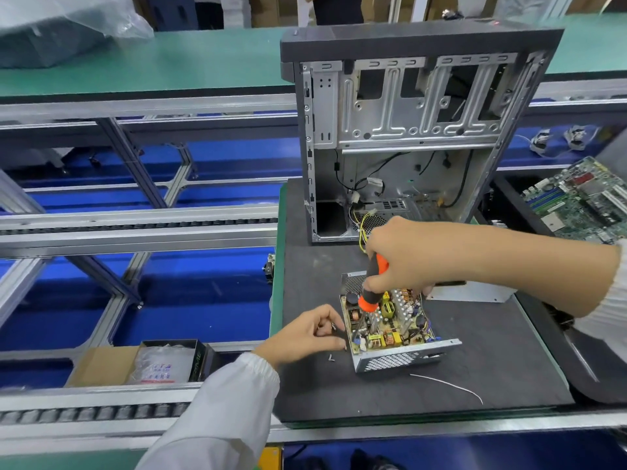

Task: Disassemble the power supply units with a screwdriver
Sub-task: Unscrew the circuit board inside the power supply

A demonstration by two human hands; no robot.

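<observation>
Now power supply unit (397, 327) lidless, circuit board (390, 320) exposed.

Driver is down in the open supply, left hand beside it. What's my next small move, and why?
Probably keep turning the orange-and-black screwdriver that the right hand grips: its tip is down among the parts of the open metal power supply unit. The left hand pinches something small, maybe a screw; another lies loose nearby.

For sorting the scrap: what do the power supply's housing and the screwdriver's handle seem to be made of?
Power supply housing: likely bare sheet steel, seen in its grey, dull shine and punched vent holes. Screwdriver handle: probably plastic with rubber grip, matte orange and black; the right hand grips it.
</observation>
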